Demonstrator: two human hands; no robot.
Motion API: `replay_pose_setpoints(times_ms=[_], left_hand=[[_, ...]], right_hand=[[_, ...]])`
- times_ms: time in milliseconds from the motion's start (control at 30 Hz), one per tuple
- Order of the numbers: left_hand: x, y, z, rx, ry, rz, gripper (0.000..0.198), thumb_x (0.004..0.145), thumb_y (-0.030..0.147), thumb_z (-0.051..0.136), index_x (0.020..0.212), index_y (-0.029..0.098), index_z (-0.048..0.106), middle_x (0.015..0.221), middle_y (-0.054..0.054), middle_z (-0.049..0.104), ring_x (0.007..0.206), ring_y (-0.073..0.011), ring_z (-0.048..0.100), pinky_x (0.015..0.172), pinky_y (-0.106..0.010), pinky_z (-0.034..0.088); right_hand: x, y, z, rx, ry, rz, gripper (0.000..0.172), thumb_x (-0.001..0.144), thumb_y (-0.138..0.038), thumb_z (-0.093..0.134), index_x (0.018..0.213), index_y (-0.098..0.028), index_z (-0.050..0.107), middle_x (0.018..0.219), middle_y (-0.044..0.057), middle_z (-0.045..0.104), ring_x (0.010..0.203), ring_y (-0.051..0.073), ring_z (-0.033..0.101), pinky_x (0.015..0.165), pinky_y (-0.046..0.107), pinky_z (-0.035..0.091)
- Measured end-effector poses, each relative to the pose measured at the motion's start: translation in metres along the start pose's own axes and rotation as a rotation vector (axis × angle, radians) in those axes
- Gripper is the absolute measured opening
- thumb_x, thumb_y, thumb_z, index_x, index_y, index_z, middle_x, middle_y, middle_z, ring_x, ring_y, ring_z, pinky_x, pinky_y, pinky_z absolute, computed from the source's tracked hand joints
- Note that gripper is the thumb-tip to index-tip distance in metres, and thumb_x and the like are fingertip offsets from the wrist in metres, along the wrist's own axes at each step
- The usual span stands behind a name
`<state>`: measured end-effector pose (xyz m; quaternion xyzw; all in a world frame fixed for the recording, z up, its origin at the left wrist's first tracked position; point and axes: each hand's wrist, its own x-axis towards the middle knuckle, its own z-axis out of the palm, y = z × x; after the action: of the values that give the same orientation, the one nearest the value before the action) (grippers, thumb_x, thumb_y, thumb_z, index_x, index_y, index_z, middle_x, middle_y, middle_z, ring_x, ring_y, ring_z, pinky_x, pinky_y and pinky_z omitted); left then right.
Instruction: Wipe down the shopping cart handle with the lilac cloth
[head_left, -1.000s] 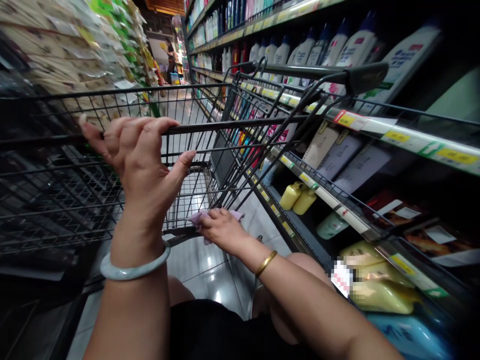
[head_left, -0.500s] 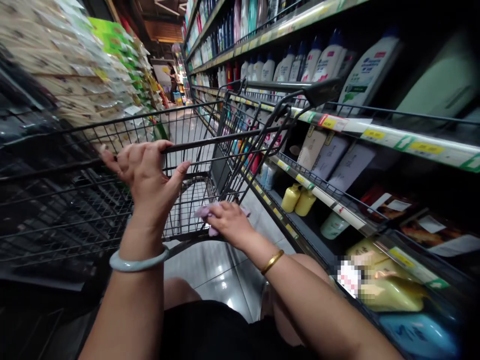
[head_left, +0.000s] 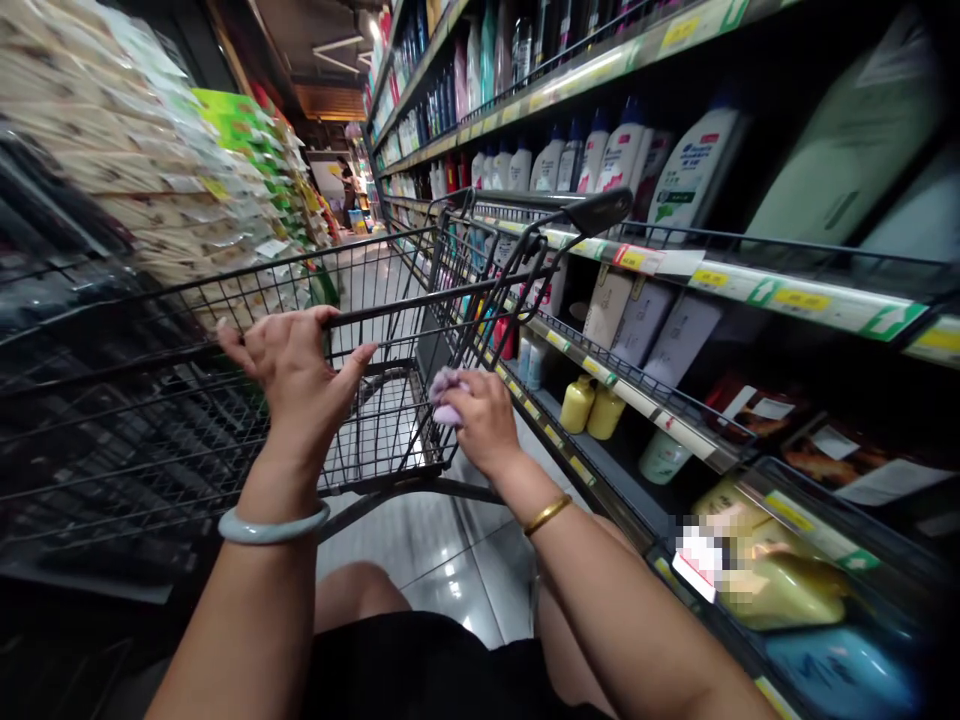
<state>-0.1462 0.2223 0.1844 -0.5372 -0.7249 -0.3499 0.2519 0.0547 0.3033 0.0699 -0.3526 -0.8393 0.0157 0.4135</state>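
Note:
A dark wire shopping cart stands in front of me, its handle bar at the upper right. My left hand rests on the cart's top side rail, fingers laid over it and thumb stretched apart to the right. A pale bangle is on that wrist. My right hand, with a gold bangle on the wrist, holds a crumpled light purple cloth close to the cart's wire frame. Its fingers are closed around the cloth.
Shelves on the right carry white bottles, yellow bottles and boxes. Stacked packages line the left. A person stands far down the aisle. Tiled floor shows below the cart.
My right hand has moved up and slightly right with the cloth, which is now bunched more tightly. My left hand stays on the rail. The view has shifted slightly.

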Motion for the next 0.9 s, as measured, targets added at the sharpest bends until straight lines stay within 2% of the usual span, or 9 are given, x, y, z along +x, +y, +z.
replay_pose_setpoints(times_ms=[67, 100, 300, 500, 600, 700, 767, 833, 900], left_hand=[[0.002, -0.002, 0.001, 0.017, -0.001, 0.02, 0.07, 0.092, 0.078, 0.044, 0.138, 0.028, 0.061, 0.14, -0.011, 0.061, 0.143, -0.0386, 0.043, 0.133, -0.063, 0.005], [0.003, -0.002, 0.002, 0.028, 0.005, 0.025, 0.068, 0.092, 0.077, 0.045, 0.136, 0.028, 0.061, 0.137, -0.012, 0.062, 0.142, -0.0384, 0.044, 0.133, -0.063, 0.006], [0.004, 0.0, 0.0, 0.055, 0.031, 0.068, 0.053, 0.094, 0.071, 0.051, 0.126, 0.029, 0.059, 0.128, -0.012, 0.064, 0.134, -0.0395, 0.05, 0.13, -0.066, 0.013], [0.014, 0.007, -0.01, 0.161, -0.018, 0.093, 0.053, 0.097, 0.072, 0.041, 0.109, 0.026, 0.064, 0.114, -0.014, 0.068, 0.123, -0.0408, 0.055, 0.124, -0.067, 0.022], [0.028, 0.028, -0.01, 0.169, -0.031, 0.21, 0.055, 0.101, 0.07, 0.035, 0.106, 0.026, 0.068, 0.118, -0.013, 0.072, 0.127, -0.039, 0.056, 0.125, -0.065, 0.019], [0.047, 0.067, -0.006, 0.142, -0.136, 0.321, 0.058, 0.104, 0.064, 0.03, 0.111, 0.024, 0.072, 0.116, -0.013, 0.076, 0.119, -0.0354, 0.063, 0.117, -0.057, 0.033], [0.062, 0.095, -0.004, 0.125, -0.29, 0.383, 0.064, 0.105, 0.062, 0.024, 0.107, 0.022, 0.074, 0.108, -0.014, 0.077, 0.106, -0.0333, 0.067, 0.094, -0.045, 0.047], [0.075, 0.116, -0.001, 0.071, -0.431, 0.401, 0.069, 0.105, 0.064, 0.019, 0.102, 0.024, 0.075, 0.103, -0.011, 0.078, 0.097, -0.0295, 0.07, 0.077, -0.037, 0.045], [0.086, 0.127, 0.003, 0.049, -0.518, 0.436, 0.074, 0.104, 0.067, 0.016, 0.097, 0.024, 0.076, 0.094, -0.009, 0.078, 0.088, -0.0262, 0.07, 0.068, -0.033, 0.04]], right_hand=[[0.0, -0.001, 0.001, 0.012, -0.097, -0.046, 0.027, 0.096, -0.016, 0.066, 0.111, -0.033, 0.08, 0.131, 0.005, 0.069, 0.115, 0.026, 0.056, 0.099, 0.043, 0.052], [0.004, -0.001, -0.003, 0.026, -0.073, -0.051, 0.028, 0.095, -0.013, 0.066, 0.108, -0.033, 0.081, 0.127, 0.005, 0.07, 0.113, 0.026, 0.056, 0.098, 0.042, 0.052], [0.05, -0.002, -0.052, 0.074, 0.555, 0.134, 0.018, 0.096, -0.021, 0.065, 0.104, -0.026, 0.081, 0.125, 0.011, 0.062, 0.12, 0.029, 0.055, 0.108, 0.046, 0.049], [0.065, -0.008, -0.061, 0.191, 0.464, -0.033, 0.024, 0.088, -0.011, 0.067, 0.098, -0.028, 0.081, 0.116, 0.008, 0.066, 0.108, 0.025, 0.057, 0.097, 0.04, 0.053], [0.078, 0.006, -0.076, 0.188, 0.694, 0.055, 0.014, 0.088, -0.016, 0.07, 0.095, -0.025, 0.078, 0.113, 0.009, 0.064, 0.11, 0.025, 0.059, 0.1, 0.043, 0.053], [0.087, 0.013, -0.082, 0.154, 0.88, 0.128, 0.013, 0.087, -0.016, 0.069, 0.098, -0.022, 0.074, 0.115, 0.01, 0.061, 0.115, 0.025, 0.06, 0.103, 0.044, 0.053], [0.086, 0.011, -0.077, 0.128, 0.818, 0.093, 0.013, 0.089, -0.017, 0.069, 0.099, -0.023, 0.074, 0.114, 0.009, 0.063, 0.113, 0.025, 0.061, 0.102, 0.043, 0.054], [0.084, 0.01, -0.073, 0.127, 0.689, 0.022, 0.013, 0.09, -0.018, 0.068, 0.098, -0.024, 0.075, 0.111, 0.008, 0.064, 0.109, 0.024, 0.062, 0.099, 0.041, 0.055], [0.088, 0.019, -0.076, 0.182, 0.68, -0.001, 0.015, 0.089, -0.017, 0.066, 0.098, -0.024, 0.075, 0.11, 0.008, 0.063, 0.107, 0.024, 0.062, 0.099, 0.041, 0.055]])
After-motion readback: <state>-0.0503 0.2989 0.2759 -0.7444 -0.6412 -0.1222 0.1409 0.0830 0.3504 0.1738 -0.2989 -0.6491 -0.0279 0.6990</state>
